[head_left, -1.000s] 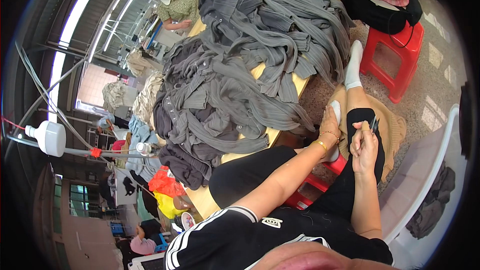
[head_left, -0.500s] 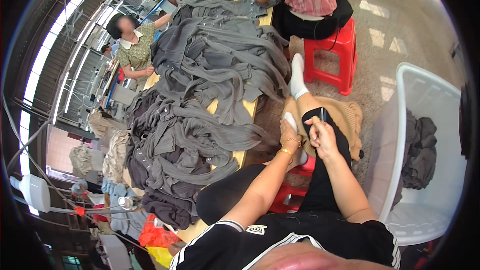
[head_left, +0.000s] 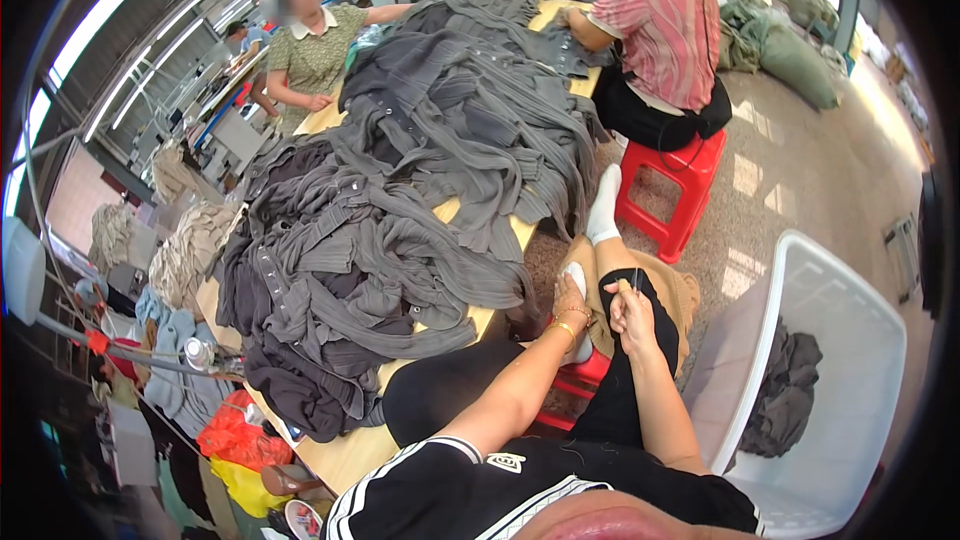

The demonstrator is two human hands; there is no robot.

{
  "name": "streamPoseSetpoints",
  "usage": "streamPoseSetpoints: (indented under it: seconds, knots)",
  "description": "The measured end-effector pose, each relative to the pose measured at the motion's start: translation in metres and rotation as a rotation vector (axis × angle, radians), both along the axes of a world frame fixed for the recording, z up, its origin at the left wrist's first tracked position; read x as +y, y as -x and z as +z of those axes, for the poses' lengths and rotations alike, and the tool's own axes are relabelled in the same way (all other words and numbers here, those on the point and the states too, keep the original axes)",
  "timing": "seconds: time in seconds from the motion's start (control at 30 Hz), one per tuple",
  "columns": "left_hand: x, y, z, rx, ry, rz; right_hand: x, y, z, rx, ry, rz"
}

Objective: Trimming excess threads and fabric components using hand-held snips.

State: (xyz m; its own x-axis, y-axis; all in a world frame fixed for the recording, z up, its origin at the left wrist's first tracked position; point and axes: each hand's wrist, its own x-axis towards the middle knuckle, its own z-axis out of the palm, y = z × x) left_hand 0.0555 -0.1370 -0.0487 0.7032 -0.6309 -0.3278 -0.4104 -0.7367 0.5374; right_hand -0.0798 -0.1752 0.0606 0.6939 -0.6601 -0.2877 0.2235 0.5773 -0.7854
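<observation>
My left hand (head_left: 571, 306), with a gold bracelet at the wrist, is closed over my white-socked foot (head_left: 574, 274); its fingertips are partly hidden. Beside it, above my black trouser leg, my right hand (head_left: 630, 315) is closed on a small dark slim tool (head_left: 637, 279), too small to name exactly. Something tan covers a fingertip of that hand. Under my outstretched leg lies a tan knit garment (head_left: 681, 292). To the left, a large heap of grey knit garments (head_left: 350, 250) covers much of the wooden table (head_left: 350, 460).
A white plastic bin (head_left: 845, 420) with dark grey garments stands at my right. A person in pink sits ahead on a red stool (head_left: 675, 195); another in a green top is across the table. Red and yellow bags (head_left: 240, 435) lie at the lower left.
The view has shifted, bringing more of the floor and sacks at the far right into sight. My right hand stays by my leg with the small tool; my left hand stays at the foot.
</observation>
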Motion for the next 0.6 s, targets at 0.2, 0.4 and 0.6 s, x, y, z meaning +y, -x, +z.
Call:
streamPoseSetpoints:
  seconds: [0.2,0.4,0.6]
  knots:
    - [-0.002,0.009,0.003,-0.027,-0.039,0.044,-0.001,0.001,-0.001,0.054,0.029,0.005]
    - [-0.002,0.016,-0.008,-0.145,-0.005,0.070,-0.001,-0.003,0.002,0.076,0.038,0.017]
    - [-0.002,0.014,-0.001,-0.138,0.005,0.088,-0.001,-0.004,0.002,0.061,0.034,0.020]
